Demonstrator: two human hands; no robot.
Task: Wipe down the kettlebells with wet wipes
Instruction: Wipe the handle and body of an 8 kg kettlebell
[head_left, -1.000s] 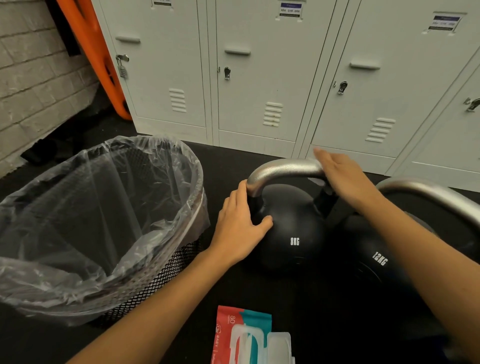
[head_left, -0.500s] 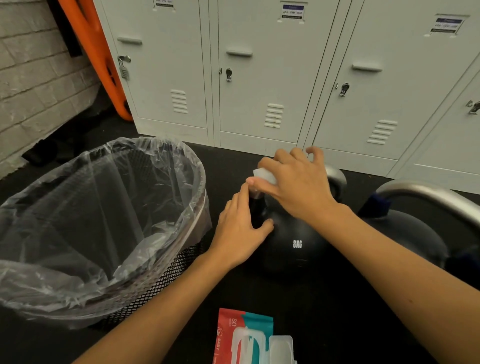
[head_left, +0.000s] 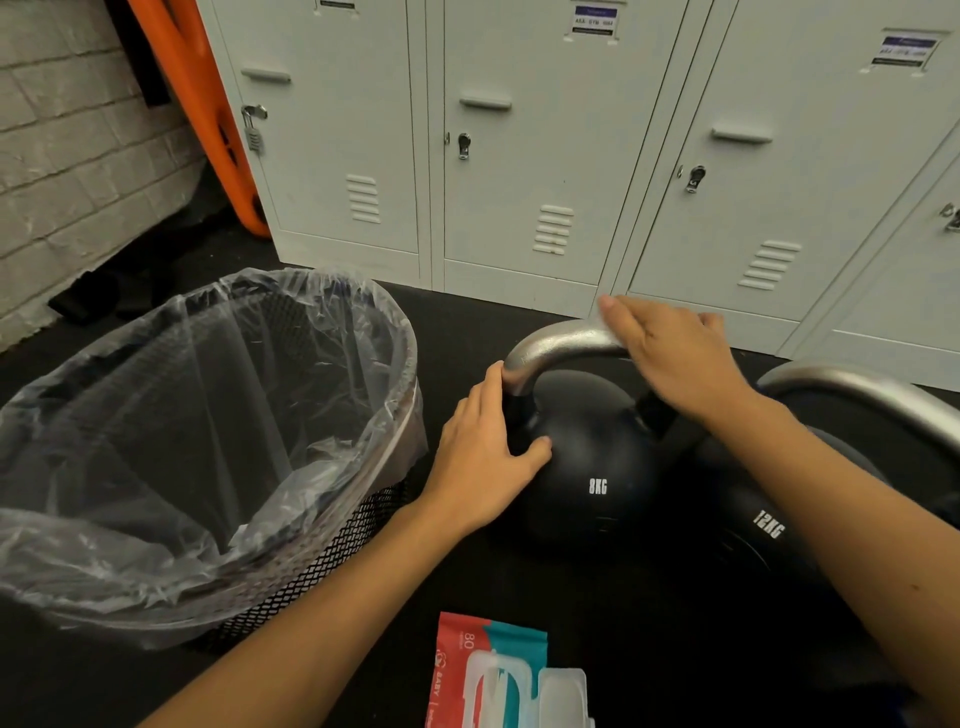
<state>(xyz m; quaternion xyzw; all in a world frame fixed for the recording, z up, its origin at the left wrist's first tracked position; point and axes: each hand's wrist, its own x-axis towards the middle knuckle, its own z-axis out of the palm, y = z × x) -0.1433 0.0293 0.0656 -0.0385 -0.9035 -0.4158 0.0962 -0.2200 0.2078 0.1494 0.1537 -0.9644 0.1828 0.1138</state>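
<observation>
A black 8 kg kettlebell (head_left: 597, 457) with a silver handle (head_left: 545, 351) stands on the dark floor. My left hand (head_left: 483, 457) cups its left side, thumb on the ball and fingertips at the foot of the handle. My right hand (head_left: 670, 358) lies flat over the top right of the handle, pressing a wet wipe against it. The wipe is almost wholly hidden; only a pale edge (head_left: 605, 317) shows by the fingertips. A black 12 kg kettlebell (head_left: 737, 519) stands touching the first on its right, partly behind my right forearm.
A mesh waste bin (head_left: 322, 566) lined with a clear bag stands close on the left. A red and teal pack of wet wipes (head_left: 488, 670), lid open, lies at the near edge. Grey lockers (head_left: 519, 156) close off the back, with an orange board (head_left: 208, 104) and a brick wall (head_left: 62, 156) at left.
My right hand slid with the wipe from the handle's left end back along the top to the right. The left hand stayed on the 8 kg kettlebell.
</observation>
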